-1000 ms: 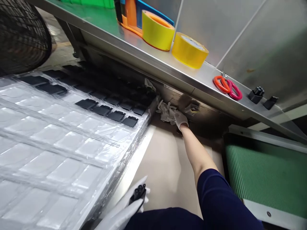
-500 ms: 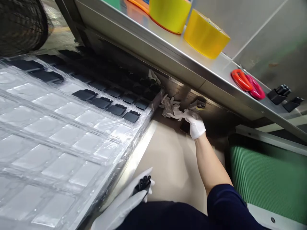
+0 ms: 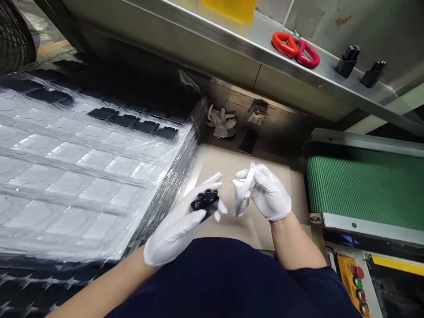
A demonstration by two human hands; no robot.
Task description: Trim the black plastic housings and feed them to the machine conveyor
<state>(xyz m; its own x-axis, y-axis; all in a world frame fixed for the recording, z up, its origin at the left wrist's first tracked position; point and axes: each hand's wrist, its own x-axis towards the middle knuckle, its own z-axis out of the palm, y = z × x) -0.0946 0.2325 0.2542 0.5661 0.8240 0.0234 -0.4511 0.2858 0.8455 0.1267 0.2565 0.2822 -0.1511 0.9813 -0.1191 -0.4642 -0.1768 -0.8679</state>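
My left hand [image 3: 182, 221], in a white glove, is closed around a small black holder [image 3: 206, 204] with several black round-ended pieces standing in it. To its right, my gloved right hand [image 3: 268, 190] pinches a folded white cloth [image 3: 243, 194], which hangs down from the fingertips; whether it is a glove I cannot tell. Both hands are above the beige board [image 3: 228, 229], apart from each other. Beyond them lie a heap of crumpled off-white gloves [image 3: 221, 123] and a dark phone [image 3: 248, 141].
Clear plastic trays [image 3: 109, 176] are stacked at left, some pockets holding black pieces [image 3: 146, 126]. A green conveyor belt [image 3: 361, 185] is at right, above push buttons [image 3: 359, 282]. Overhead, a metal shelf [image 3: 212, 26] bears red-handled scissors [image 3: 294, 48] and two black holders [image 3: 347, 61].
My right hand has drawn back from the crumpled gloves toward my body and now has the white cloth. My left hand has risen with the black holder, and the view has shifted.
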